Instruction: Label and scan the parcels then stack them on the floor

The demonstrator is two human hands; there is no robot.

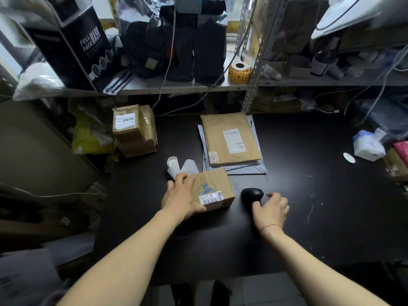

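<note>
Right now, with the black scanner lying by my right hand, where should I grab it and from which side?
Probably the handle, from the near side. The scanner lies with its bulbous head pointing away and its narrower handle toward you, under your right hand, whose thumb rests on its neck.

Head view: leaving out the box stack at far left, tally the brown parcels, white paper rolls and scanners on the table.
cardboard box: 1
brown envelope: 1
white paper rolls: 2
scanner: 1
Total: 5
</note>
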